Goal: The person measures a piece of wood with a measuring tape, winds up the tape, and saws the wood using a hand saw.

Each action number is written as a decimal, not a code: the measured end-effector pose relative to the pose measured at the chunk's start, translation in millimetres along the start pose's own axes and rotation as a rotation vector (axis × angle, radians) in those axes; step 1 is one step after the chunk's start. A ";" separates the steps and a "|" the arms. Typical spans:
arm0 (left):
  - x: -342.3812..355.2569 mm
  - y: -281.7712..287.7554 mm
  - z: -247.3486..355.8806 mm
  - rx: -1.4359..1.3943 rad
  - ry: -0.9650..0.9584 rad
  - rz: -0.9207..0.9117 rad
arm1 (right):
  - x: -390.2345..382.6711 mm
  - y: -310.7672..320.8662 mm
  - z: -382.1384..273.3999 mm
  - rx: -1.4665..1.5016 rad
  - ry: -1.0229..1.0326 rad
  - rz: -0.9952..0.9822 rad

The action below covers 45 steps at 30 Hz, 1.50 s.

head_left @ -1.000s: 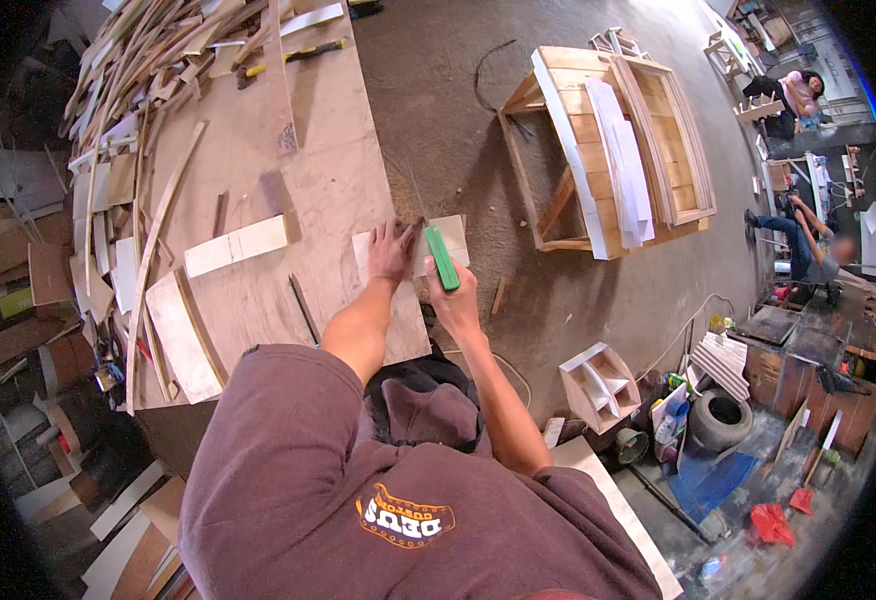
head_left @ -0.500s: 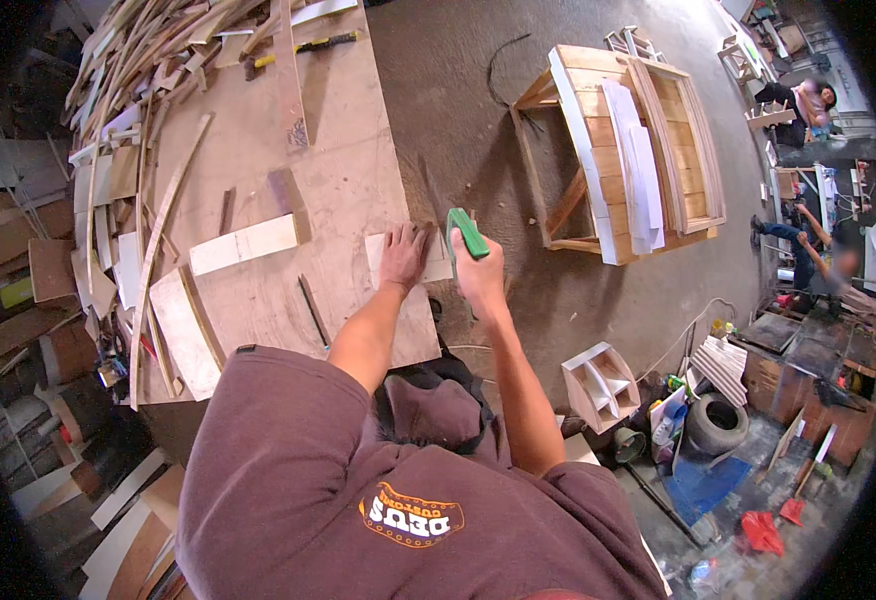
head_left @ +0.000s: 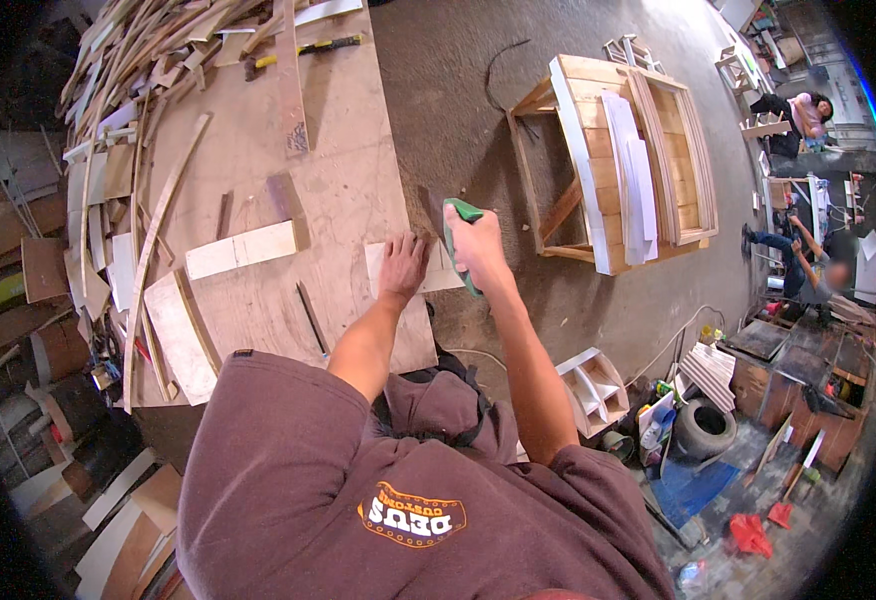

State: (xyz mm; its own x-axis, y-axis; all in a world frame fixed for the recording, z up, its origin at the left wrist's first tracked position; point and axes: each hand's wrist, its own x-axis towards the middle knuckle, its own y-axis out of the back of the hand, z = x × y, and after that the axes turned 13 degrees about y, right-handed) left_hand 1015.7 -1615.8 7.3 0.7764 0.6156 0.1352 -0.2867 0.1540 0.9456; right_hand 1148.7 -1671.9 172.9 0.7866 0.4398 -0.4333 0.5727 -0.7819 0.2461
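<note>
My left hand (head_left: 403, 265) lies flat with its fingers stretched out, pressing a short pale board (head_left: 442, 272) onto the plywood worktop (head_left: 348, 200). The board's right end sticks out past the worktop's edge. Beside that end, my right hand (head_left: 482, 250) is wrapped round the green handle of a handsaw (head_left: 464, 210). Its blade is seen nearly edge-on and is hard to make out. A dark, thin pencil-like stick (head_left: 311, 316) lies on the worktop, left of my left forearm. Further left rests a white wooden block (head_left: 242, 250).
A heap of wood strips (head_left: 158, 60) covers the worktop's far left, with a yellow-and-black hammer (head_left: 303, 50) near it. At the right stands a wooden frame (head_left: 598, 170) bearing white strips. A small compartment box (head_left: 595, 390), a tyre (head_left: 703, 428) and two people are further right.
My right hand and the saw have shifted slightly, and the handle has tipped so that less of it shows. My left hand stays on the board. The view has turned a little.
</note>
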 end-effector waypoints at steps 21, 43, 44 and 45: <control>3.9 -2.0 1.6 -0.138 0.123 0.001 | -123.6 24.0 49.3 -0.130 0.367 -0.015; 21.6 19.0 16.3 -0.187 0.430 -0.178 | -136.0 11.3 59.9 -0.188 0.511 0.019; 20.7 17.4 15.6 -0.179 0.424 -0.182 | -135.9 11.6 62.1 -0.179 0.506 0.024; 20.0 14.8 15.9 -0.172 0.399 -0.078 | -135.8 13.2 63.0 -0.198 0.519 0.017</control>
State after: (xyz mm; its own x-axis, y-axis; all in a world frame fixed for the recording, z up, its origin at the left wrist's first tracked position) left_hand 1035.9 -1613.5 28.7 0.5318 0.8419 -0.0913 -0.3516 0.3176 0.8806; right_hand 1034.9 -1769.8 180.4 0.7780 0.6267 0.0443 0.5517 -0.7153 0.4289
